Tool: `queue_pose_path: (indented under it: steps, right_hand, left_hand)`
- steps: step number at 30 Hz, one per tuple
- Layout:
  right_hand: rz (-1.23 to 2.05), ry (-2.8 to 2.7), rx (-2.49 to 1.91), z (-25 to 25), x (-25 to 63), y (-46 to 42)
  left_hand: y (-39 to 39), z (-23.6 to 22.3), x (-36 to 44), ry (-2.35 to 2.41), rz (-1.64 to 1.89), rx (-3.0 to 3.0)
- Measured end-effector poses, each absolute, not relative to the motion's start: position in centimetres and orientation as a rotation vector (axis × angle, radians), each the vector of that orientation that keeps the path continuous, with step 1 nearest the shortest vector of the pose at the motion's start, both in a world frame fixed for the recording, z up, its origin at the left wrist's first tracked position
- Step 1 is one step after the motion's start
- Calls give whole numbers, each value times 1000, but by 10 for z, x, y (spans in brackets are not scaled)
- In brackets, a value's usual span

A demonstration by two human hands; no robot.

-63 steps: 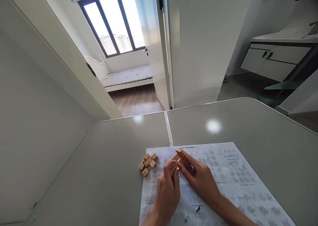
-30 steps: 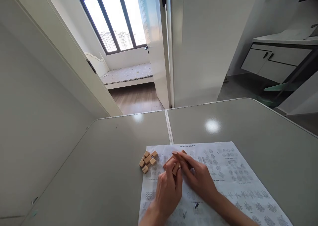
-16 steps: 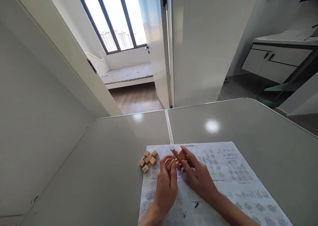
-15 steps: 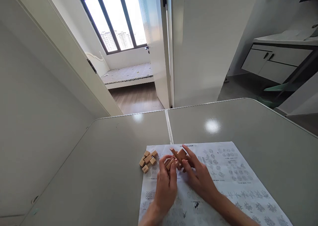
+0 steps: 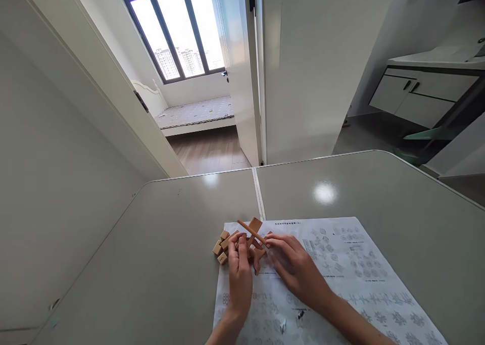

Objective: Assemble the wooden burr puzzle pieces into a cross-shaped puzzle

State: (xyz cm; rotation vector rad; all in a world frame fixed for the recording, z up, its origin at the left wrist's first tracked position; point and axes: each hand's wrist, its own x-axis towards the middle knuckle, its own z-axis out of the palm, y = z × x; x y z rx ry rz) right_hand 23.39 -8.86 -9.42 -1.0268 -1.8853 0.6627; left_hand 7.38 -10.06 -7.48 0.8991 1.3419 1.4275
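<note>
My left hand point(image 5: 240, 272) is closed around a cluster of interlocking wooden puzzle pieces point(image 5: 256, 226), held just above the sheet. A thin wooden stick point(image 5: 246, 227) slants across the front of the cluster. My right hand point(image 5: 299, 266) pinches the right end of the cluster with fingertips by the stick's lower end; the exact contact is partly hidden. Left of my left hand lies a pile of loose wooden blocks point(image 5: 222, 257), partly covered by that hand. Underneath is a white printed sheet point(image 5: 326, 294) with rows of small puzzle diagrams.
The grey-green table point(image 5: 170, 264) has a pale seam point(image 5: 257, 188) running away from the sheet. Beyond its far edge are an open door point(image 5: 242, 82), a bed point(image 5: 200, 110) by a window, and a white cabinet point(image 5: 420, 90) at the right.
My left hand and the wooden cluster have moved left, next to the loose blocks. The cluster is turned, with the stick now pointing up-left. My right hand has followed slightly left.
</note>
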Motion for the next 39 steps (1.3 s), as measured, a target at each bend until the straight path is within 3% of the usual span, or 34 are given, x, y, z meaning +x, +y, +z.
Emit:
queue_pose_path:
  steps: [13,39]
  right_hand:
    - [499,-2016,-1123,-111,232,-88]
    - [673,-1745,-1240,-112,238,-84]
  left_hand:
    - [-102,-72,74,1320,1396,888]
    - [-103,-63,74,1235,1306,687]
